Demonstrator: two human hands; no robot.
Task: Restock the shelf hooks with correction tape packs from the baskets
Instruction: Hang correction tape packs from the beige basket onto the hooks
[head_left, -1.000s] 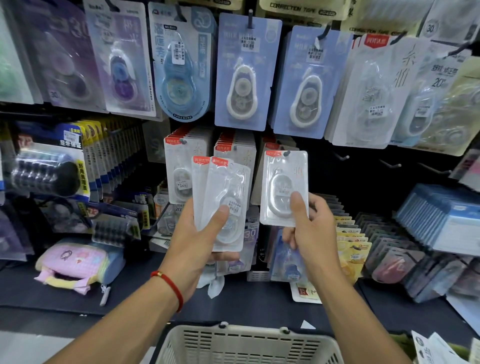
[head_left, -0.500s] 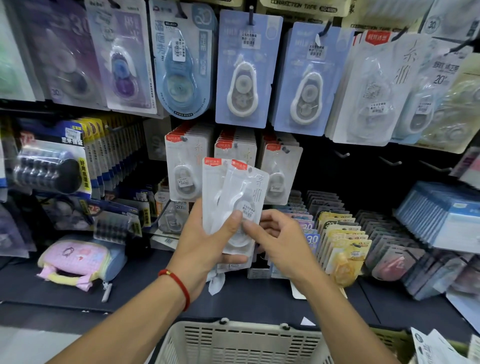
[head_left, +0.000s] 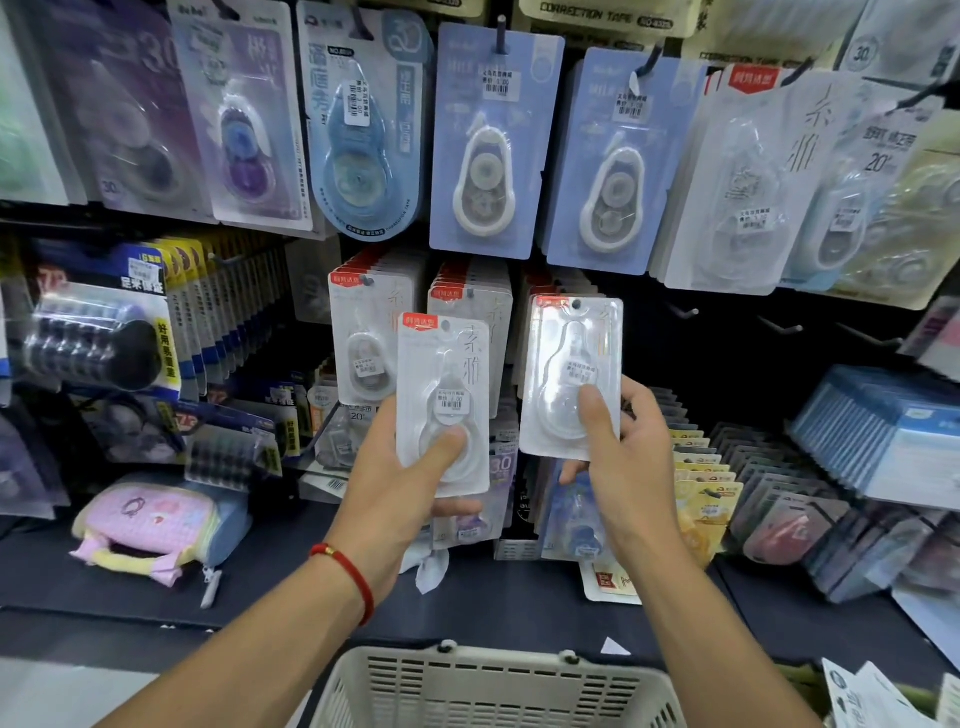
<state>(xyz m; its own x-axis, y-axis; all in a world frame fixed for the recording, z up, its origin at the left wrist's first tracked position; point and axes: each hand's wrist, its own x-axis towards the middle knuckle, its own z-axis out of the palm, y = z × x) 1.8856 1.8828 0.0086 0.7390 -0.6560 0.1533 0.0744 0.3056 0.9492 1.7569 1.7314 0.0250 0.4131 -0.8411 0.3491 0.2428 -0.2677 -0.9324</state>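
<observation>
My left hand (head_left: 400, 483) holds one white correction tape pack (head_left: 444, 400) with a red top tab, thumb pressed on its blister. My right hand (head_left: 623, 457) holds a second, similar pack (head_left: 566, 358) upright, raised in front of the right-hand stack of hanging white packs (head_left: 540, 291); its hang hole sits near the top. Two more stacks of the same white packs hang behind, one on the left (head_left: 363, 332) and one in the middle (head_left: 467, 296). A cream plastic basket (head_left: 493, 686) sits below my arms at the bottom edge.
Larger blue and purple correction tape packs (head_left: 493, 140) hang on the upper row. Bare hooks (head_left: 779, 327) stick out at the right. Slanted bins of packs (head_left: 779, 483) fill the lower right. A pink pouch (head_left: 156, 525) lies on the dark shelf at left.
My right hand took one pack from the pair in my left hand and lifted it up to the right stack. My left hand now holds a single pack.
</observation>
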